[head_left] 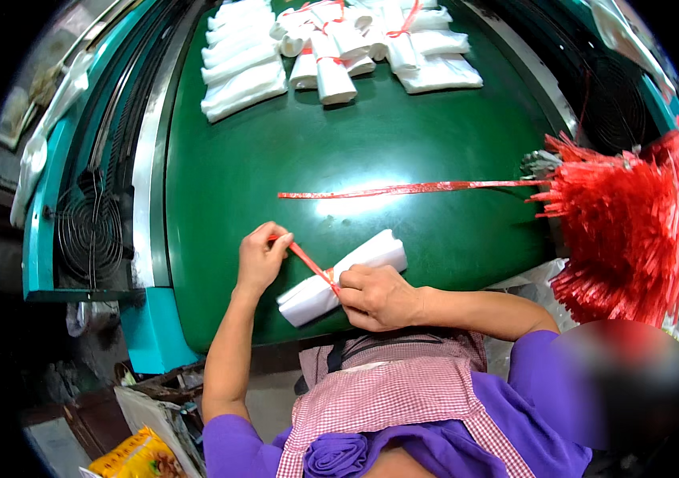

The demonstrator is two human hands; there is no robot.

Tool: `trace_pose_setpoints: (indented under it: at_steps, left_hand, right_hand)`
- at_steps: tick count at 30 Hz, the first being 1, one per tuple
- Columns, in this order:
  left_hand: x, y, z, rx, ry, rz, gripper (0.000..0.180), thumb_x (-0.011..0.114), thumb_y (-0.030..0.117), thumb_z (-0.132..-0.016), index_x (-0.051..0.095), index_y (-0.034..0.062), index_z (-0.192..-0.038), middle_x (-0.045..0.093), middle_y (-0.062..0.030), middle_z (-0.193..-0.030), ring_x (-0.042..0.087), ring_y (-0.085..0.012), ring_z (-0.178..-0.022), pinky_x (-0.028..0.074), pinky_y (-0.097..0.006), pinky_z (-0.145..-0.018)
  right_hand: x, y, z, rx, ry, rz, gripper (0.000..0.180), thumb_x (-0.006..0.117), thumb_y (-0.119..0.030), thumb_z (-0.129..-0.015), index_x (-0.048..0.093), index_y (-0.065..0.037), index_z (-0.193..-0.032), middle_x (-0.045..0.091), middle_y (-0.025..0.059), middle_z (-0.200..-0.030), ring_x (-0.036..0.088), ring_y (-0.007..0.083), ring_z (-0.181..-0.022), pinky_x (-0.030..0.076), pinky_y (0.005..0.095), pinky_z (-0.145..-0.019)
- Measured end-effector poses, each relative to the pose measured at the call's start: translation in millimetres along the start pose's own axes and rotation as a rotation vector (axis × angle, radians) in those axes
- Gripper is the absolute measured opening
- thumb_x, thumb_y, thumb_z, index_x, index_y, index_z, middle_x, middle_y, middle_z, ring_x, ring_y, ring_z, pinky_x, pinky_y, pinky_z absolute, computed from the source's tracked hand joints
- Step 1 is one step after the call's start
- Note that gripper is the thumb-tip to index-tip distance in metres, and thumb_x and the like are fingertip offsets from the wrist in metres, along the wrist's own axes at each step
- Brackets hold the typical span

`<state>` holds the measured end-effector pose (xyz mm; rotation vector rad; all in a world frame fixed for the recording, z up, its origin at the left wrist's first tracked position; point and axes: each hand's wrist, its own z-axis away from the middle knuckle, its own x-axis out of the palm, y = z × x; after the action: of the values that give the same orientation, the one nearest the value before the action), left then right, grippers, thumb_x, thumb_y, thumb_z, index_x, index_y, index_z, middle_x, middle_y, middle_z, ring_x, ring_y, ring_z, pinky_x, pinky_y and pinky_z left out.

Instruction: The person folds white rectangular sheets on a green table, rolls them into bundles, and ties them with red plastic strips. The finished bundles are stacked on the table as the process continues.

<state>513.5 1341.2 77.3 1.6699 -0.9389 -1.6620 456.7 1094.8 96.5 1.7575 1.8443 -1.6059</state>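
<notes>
A rolled bundle of white plastic bags (383, 250) lies slantwise on the green surface near its front edge. Round its middle runs a red plastic strip (308, 260). My left hand (262, 259) pinches one end of that strip and holds it taut, up and left of the bundle. Against the bundle's middle, my right hand (375, 296) has its fingers curled closed where the strip meets the roll; what the fingertips hold there is partly hidden.
A loose red strip (403, 190) stretches across the green belt (236, 159) from a thick hank of red strips (626, 219) at right. Flat white bag stacks (244, 80) and tied rolls (333, 80) lie at the far end. Teal machine frames (152, 331) flank the belt.
</notes>
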Motion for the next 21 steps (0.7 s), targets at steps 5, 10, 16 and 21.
trace_pose_setpoints:
  at_steps: [5, 10, 16, 21]
  left_hand:
    - [-13.2, -30.1, -20.8, 0.212, 0.243, -0.368, 0.014, 0.066, 0.018, -0.082, 0.062, 0.0051, -0.086, 0.061, -0.008, -0.089, 0.059, -0.0259, -0.083, 0.048, -0.036, -0.071]
    - [-45.9, -77.1, -43.3, 0.014, 0.448, -0.286, 0.015, 0.065, 0.02, -0.084, 0.062, 0.0092, -0.094, 0.06, -0.0053, -0.096, 0.06, -0.0249, -0.086, 0.05, -0.039, -0.07]
    - [-42.3, -78.5, -50.4, 0.046, 0.549, -0.396, 0.012, 0.064, 0.018, -0.083, 0.063, 0.0109, -0.093, 0.061, -0.005, -0.093, 0.063, -0.0277, -0.077, 0.05, -0.039, -0.065]
    - [-42.1, -84.3, -55.2, -0.008, 0.54, -0.222, 0.013, 0.064, 0.016, -0.082, 0.062, 0.0107, -0.094, 0.06, -0.004, -0.085, 0.059, -0.0223, -0.065, 0.048, -0.035, -0.058]
  right_hand:
    - [-21.8, 34.7, -29.1, 0.025, -0.295, 0.364, 0.07, 0.076, -0.032, -0.067, 0.045, -0.003, -0.122, 0.045, 0.0226, -0.131, 0.042, 0.0395, -0.123, 0.029, 0.0478, -0.107]
    - [-43.9, 78.6, -56.6, 0.09, -0.265, 0.317, 0.065, 0.076, -0.017, -0.063, 0.048, -0.006, -0.12, 0.057, 0.0126, -0.097, 0.055, 0.0325, -0.096, 0.043, 0.043, -0.087]
    - [-152.6, 162.1, -197.6, 0.032, 0.531, 1.067, 0.053, 0.073, -0.017, -0.075, 0.049, -0.004, -0.121, 0.054, 0.017, -0.108, 0.053, 0.0329, -0.099, 0.045, 0.0425, -0.084]
    - [-98.0, 234.0, -291.0, 0.064, 0.373, 0.662, 0.044, 0.069, -0.034, -0.081, 0.06, -0.006, -0.114, 0.056, 0.0178, -0.116, 0.048, 0.0338, -0.113, 0.04, 0.0429, -0.094]
